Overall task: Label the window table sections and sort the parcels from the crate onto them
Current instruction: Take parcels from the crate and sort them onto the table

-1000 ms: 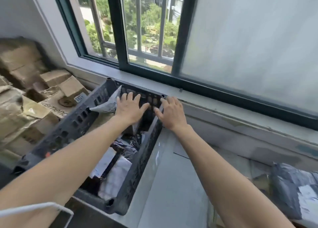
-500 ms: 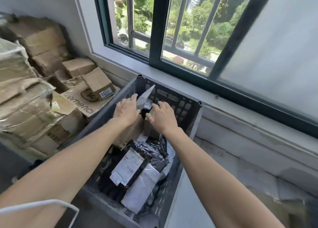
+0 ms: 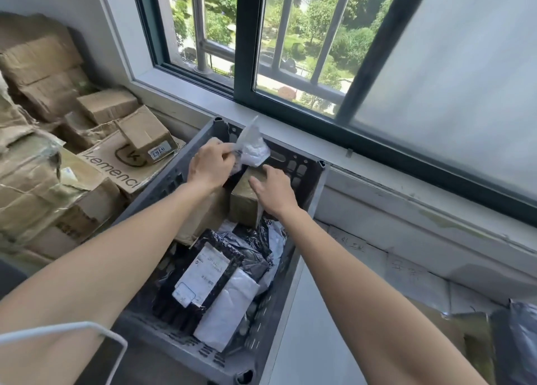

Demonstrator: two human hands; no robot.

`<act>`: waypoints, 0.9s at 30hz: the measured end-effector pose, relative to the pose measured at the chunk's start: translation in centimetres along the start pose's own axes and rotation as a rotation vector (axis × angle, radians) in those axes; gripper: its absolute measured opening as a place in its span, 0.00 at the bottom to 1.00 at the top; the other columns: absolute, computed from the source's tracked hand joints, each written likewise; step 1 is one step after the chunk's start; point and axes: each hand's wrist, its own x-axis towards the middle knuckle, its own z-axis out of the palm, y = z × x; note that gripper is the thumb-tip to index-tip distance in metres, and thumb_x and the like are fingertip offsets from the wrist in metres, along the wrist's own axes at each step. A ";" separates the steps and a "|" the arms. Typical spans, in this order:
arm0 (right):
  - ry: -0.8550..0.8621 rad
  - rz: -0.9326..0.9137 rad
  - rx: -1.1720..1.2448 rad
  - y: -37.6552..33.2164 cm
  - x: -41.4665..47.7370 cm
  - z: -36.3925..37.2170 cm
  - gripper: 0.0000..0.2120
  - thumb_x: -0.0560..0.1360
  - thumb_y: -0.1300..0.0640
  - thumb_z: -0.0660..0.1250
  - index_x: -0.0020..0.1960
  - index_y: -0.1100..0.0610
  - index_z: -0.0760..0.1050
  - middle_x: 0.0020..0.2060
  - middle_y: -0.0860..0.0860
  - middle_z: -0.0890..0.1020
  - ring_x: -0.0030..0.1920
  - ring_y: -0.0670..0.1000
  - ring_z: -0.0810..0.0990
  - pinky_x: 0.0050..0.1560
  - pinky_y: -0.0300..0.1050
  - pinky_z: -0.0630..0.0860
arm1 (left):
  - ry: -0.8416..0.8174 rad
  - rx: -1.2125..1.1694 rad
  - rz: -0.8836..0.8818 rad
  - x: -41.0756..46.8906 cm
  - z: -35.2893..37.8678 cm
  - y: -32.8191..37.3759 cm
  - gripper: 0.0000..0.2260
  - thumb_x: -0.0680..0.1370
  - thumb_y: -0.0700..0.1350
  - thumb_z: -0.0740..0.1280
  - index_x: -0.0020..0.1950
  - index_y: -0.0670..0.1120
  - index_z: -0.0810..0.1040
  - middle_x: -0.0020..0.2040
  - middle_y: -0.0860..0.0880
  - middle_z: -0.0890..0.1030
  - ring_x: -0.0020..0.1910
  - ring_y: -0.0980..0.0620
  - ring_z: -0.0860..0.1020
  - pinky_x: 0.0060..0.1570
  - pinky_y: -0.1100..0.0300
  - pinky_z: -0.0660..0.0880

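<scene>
Grey crate (image 3: 162, 185) of black and white mailers (image 3: 203, 280); white packet (image 3: 253, 149) pinched in left hand (image 3: 209, 166); right hand (image 3: 273, 194) flat on brown box (image 3: 243, 203).

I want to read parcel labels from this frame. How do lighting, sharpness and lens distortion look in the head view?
Head view: soft daylight from the window lights the crate evenly, without hard glare; the window's frame bows from wide-angle distortion; the label on the black parcel is too soft to read; the box sticker shows legible digits.
</scene>
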 end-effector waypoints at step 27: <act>0.730 0.532 1.280 13.7 -6.7 -15.0 0.07 0.79 0.56 0.68 0.46 0.59 0.79 0.35 0.49 0.79 0.37 0.48 0.76 0.38 0.40 0.76 | -0.611 -0.928 -0.308 -3.9 4.6 14.2 0.13 0.71 0.43 0.76 0.54 0.43 0.81 0.50 0.44 0.86 0.49 0.46 0.85 0.42 0.56 0.82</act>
